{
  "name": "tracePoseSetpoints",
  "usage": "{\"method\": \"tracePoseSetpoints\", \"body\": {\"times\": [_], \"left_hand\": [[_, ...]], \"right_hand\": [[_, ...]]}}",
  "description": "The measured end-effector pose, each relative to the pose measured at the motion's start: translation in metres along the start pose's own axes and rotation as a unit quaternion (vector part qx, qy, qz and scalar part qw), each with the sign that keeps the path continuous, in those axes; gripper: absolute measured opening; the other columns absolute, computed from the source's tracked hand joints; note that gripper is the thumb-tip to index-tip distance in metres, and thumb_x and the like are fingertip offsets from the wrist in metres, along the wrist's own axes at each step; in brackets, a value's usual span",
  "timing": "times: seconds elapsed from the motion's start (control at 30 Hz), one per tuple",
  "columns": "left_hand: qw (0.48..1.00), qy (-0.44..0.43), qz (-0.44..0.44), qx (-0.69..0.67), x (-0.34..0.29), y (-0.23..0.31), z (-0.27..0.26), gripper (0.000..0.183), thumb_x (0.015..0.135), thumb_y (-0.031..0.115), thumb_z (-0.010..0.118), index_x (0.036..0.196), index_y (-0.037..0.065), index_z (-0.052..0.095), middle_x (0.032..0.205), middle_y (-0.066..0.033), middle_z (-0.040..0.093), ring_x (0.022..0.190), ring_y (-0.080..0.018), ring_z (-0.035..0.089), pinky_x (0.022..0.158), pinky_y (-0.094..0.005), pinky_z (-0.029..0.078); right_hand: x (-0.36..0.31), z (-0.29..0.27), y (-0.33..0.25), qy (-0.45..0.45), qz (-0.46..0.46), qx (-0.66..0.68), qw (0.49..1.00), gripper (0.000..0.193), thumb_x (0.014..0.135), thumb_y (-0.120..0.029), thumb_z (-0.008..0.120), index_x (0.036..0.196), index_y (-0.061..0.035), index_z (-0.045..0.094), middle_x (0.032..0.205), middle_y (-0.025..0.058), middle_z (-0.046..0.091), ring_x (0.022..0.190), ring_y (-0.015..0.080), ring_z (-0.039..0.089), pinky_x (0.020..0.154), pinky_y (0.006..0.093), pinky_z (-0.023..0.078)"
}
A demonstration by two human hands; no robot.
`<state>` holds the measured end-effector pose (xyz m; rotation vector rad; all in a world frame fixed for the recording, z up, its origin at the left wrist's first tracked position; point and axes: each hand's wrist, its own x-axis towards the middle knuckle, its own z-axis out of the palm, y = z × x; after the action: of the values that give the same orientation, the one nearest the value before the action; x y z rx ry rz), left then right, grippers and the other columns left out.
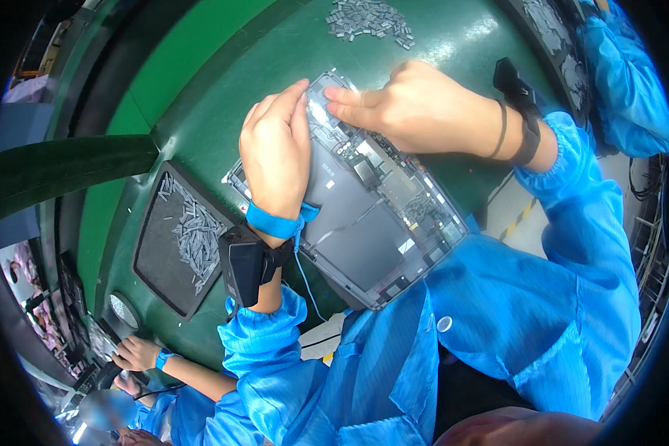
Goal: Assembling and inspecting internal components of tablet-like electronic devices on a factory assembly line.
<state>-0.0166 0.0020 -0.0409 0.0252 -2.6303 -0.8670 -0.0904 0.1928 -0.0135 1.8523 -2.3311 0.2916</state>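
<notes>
A grey laptop base (349, 223) with its inner parts bare lies slanted on the green table, its near edge close to my body. The circuit board (405, 189) runs along its right side, and a large dark battery (334, 201) fills the left. My left hand (275, 145), fingers pressed together, grips the far left edge of the laptop base. At the far corner, thumb and forefinger of my right hand (409, 108) pinch closed over a silvery part. Whatever is between those fingertips is too small to make out.
A black tray (152, 256) of small grey strips sits left of the laptop. Small grey pieces (368, 20) are heaped at the far side. A blue wrist strap's cord (305, 279) hangs by my left wrist. Co-workers' blue sleeves (628, 82) show at right and lower left.
</notes>
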Motion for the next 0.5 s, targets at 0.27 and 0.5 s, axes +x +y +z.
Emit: {"method": "tracePoseSetpoints", "body": {"times": [0.27,0.5], "left_hand": [[1.000,0.008,0.021,0.014,-0.001,-0.011,0.003,0.020,0.088,0.007,0.058,0.104,0.001,0.068,0.095,-0.0176,0.067,0.086,-0.0301,0.066,0.078,-0.0351,0.050],[0.937,0.074,-0.178,-0.291,-0.084,0.030,-0.029,0.051,0.089,0.003,0.055,0.138,0.000,0.039,0.142,-0.0152,0.040,0.134,-0.0270,0.035,0.112,-0.0410,0.026]], "right_hand": [[0.007,0.013,0.011,-0.020,0.006,0.057,0.998,0.038,0.073,-0.007,0.058,0.110,-0.0064,0.067,0.110,0.0120,0.067,0.075,0.0285,0.068,0.065,0.0399,0.054],[-0.032,0.036,0.025,0.112,0.215,0.428,0.871,0.035,0.089,-0.015,0.057,0.122,-0.0044,0.061,0.104,0.0124,0.069,0.082,0.0147,0.064,0.073,0.0299,0.052]]}}
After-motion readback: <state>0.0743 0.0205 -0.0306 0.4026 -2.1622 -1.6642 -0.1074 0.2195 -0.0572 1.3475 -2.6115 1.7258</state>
